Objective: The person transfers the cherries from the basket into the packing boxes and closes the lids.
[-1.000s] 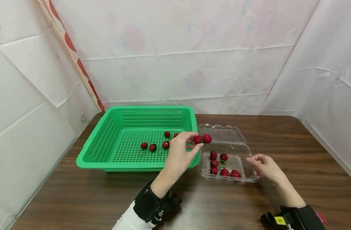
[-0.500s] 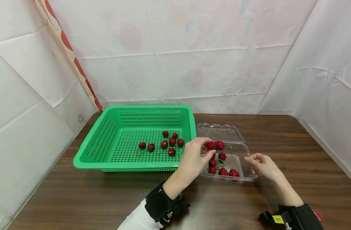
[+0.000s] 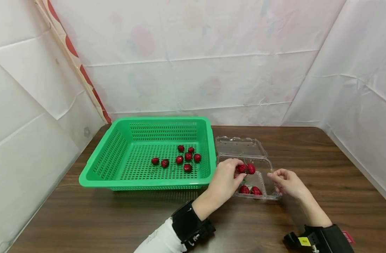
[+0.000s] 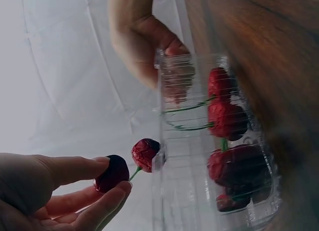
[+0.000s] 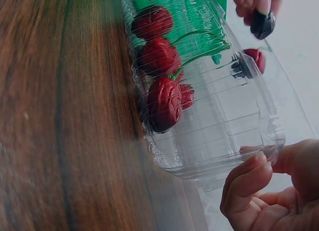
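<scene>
Pinching one cherry (image 3: 241,168), stem-joined to a second cherry (image 3: 251,169), over the clear box (image 3: 259,180), the left hand (image 3: 224,180) has the body, rightly: likely light, slippery, bruisable. Right hand (image 3: 288,183) pinches the flimsy-looking rim (image 5: 274,133); green basket (image 3: 148,183) alongside.

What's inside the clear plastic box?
Red cherries lie in the box; the head view plainly shows two near its front edge. The left hand covers the left part there, so I can't count them all.

Dark red cherries (image 3: 251,168), green stems (image 4: 135,174), green basket (image 3: 142,183), clear box (image 3: 257,181), brown wood-grained table (image 3: 117,218)
</scene>
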Action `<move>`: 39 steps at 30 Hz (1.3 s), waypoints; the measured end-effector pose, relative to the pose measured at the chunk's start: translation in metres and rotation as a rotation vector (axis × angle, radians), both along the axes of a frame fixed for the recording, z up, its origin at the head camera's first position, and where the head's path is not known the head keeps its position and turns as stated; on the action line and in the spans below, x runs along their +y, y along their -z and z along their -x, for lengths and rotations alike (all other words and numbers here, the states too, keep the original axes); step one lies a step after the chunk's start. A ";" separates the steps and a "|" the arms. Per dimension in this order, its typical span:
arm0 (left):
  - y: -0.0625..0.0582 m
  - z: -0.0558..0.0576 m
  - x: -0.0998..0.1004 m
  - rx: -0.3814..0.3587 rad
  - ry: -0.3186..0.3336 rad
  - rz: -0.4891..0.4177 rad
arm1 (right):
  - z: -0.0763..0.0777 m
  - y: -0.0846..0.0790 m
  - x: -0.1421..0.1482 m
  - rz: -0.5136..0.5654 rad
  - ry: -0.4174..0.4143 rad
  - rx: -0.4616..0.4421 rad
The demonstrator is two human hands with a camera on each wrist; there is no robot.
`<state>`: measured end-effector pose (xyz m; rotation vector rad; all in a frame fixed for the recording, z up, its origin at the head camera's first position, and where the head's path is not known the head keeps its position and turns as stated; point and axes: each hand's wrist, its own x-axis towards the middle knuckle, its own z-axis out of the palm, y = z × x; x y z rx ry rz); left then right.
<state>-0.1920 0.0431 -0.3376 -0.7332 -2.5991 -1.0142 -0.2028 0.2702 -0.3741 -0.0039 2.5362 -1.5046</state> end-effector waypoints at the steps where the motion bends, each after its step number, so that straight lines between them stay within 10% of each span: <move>1: 0.001 0.000 0.002 -0.006 0.001 0.012 | 0.000 0.000 0.000 0.000 0.000 -0.001; 39: 0.028 0.018 0.047 -0.125 -0.046 0.325 | 0.000 -0.001 -0.004 -0.030 0.009 0.016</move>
